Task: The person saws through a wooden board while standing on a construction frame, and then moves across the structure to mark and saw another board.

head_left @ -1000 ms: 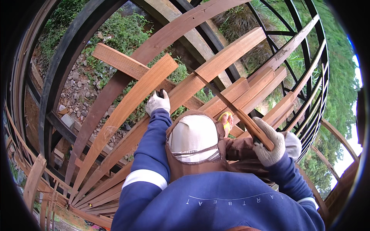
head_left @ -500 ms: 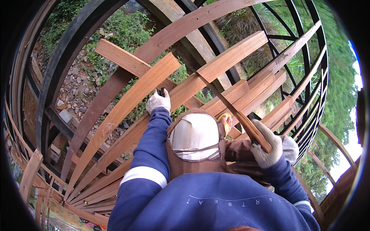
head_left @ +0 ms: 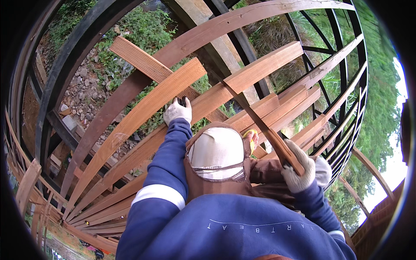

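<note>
My left hand (head_left: pixel 177 113), in a pale glove with dark fingertips, is closed over the edge of a long wooden plank (head_left: pixel 145 149). My right hand (head_left: pixel 300 170), also gloved, is closed round the wooden near end of a long saw-like tool (head_left: pixel 255 117). Its dark, narrow, blade-like part slants up to the left. The far tip lies across a plank (head_left: pixel 264 65), and any teeth on it cannot be made out. Just beyond my left hand, a shorter grooved board (head_left: pixel 141 58) crosses under the planks, beside a curved plank end (head_left: pixel 190 71).
A curved brown beam (head_left: pixel 190 37) and black metal ribs (head_left: pixel 71 69) arch around the planks. Vegetation and rubble (head_left: pixel 84 93) show below through gaps. More planks (head_left: pixel 260 108) lie by my right arm. A foot in a yellow sandal (head_left: pixel 250 138) rests near the tool.
The whole view has shifted slightly. My right hand and the saw-like tool sit a little lower in it. Both hands keep their holds.
</note>
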Available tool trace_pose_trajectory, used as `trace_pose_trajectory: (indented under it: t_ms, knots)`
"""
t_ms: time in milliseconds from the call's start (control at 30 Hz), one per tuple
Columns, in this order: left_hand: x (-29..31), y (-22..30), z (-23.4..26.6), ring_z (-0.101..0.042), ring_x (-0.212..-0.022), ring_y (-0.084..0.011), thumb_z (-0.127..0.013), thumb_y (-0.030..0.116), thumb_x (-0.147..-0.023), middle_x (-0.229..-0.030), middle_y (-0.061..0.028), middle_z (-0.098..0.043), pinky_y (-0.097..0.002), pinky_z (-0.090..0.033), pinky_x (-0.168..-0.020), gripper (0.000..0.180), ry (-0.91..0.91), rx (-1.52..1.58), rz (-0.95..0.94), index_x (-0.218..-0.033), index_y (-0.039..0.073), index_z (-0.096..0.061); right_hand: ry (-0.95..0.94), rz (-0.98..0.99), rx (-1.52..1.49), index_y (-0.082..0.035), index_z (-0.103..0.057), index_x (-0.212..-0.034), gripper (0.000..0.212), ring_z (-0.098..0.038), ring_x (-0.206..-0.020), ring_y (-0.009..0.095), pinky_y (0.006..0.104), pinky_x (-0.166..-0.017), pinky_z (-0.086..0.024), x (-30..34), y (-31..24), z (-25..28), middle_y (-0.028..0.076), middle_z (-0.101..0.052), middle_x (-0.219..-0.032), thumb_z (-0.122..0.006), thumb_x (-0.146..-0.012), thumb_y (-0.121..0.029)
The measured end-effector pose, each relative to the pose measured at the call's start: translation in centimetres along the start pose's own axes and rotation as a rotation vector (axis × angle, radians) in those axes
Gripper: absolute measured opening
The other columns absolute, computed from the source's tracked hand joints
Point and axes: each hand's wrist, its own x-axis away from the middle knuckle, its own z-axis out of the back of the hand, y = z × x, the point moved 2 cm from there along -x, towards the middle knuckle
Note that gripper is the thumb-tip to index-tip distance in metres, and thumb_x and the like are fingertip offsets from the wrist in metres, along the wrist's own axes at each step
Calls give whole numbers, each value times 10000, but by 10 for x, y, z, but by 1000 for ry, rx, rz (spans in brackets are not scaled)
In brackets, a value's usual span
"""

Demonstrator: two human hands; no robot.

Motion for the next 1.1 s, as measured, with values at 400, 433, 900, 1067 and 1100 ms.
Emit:
trace_pose_trajectory:
  t_ms: [400,433,900,1067,1100]
  knots:
    - [0,-4,-2,-726,-1005,-335,-539,563,-941,-1069,-165,-756,-454,-539,-947,533,-48,46,12,-1190,122,-707,-4,2,48,62,-573,-1363,534,-706,-1150,271,355,-1022,-518,12,10,1,207,-721,-1208,-634,-837,-6]
    - [0,-3,-1,-726,-999,-344,-536,563,-944,-1057,-171,-756,-462,-543,-935,542,-32,40,-9,-1197,116,-705,-27,-36,62,63,-564,-1374,552,-697,-1173,278,356,-1035,-509,24,9,11,211,-717,-1219,-638,-832,-13]
    - [2,-5,-2,-707,-1085,-312,-511,575,-955,-1155,-162,-743,-439,-515,-994,588,-24,34,8,-1286,122,-687,-1,42,96,82,-556,-1366,553,-714,-1122,281,356,-1004,-523,15,18,-6,229,-724,-1167,-596,-821,-6]
    - [2,2,-3,-704,-1096,-304,-500,573,-963,-1174,-155,-739,-440,-509,-1002,586,-48,23,-18,-1300,130,-684,36,24,-10,63,-579,-1352,540,-743,-1020,269,357,-899,-568,-40,22,-41,219,-740,-1106,-623,-817,6]
    - [1,5,-6,-707,-1087,-306,-506,571,-961,-1170,-152,-741,-442,-512,-998,578,-50,21,-25,-1288,131,-689,75,44,-41,30,-600,-1339,528,-755,-969,288,368,-840,-581,-74,31,-66,230,-742,-1049,-679,-819,-15]
